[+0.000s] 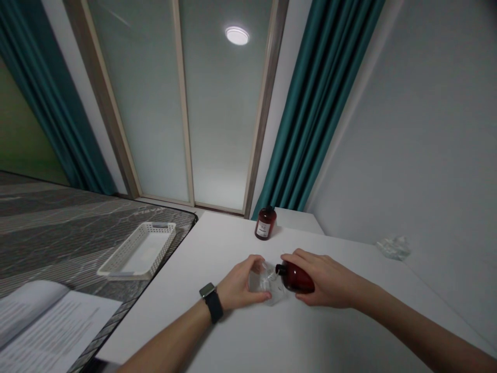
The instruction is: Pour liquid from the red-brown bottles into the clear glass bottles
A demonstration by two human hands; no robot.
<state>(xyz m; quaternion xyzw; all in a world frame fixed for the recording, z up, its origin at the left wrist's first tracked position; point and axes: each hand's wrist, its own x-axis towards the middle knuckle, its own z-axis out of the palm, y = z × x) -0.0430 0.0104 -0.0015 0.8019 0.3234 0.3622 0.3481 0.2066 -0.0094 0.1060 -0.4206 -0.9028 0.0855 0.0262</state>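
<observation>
Left hand (241, 285): you curl it around a clear container (268, 284), lower centre of the frame, seemingly to steady it.
Right hand (320, 277): you grip a red-brown bottle (298, 280) just right, tipped sideways, apparently so its neck faces the container.
Labelled bottle (265, 224): upright on the white table (217, 248) above your hands, perhaps leaving them room.

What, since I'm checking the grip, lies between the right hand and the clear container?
In the head view, the dark red bottle, held in the right hand, its neck toward the clear container; any contact is unclear.
</observation>
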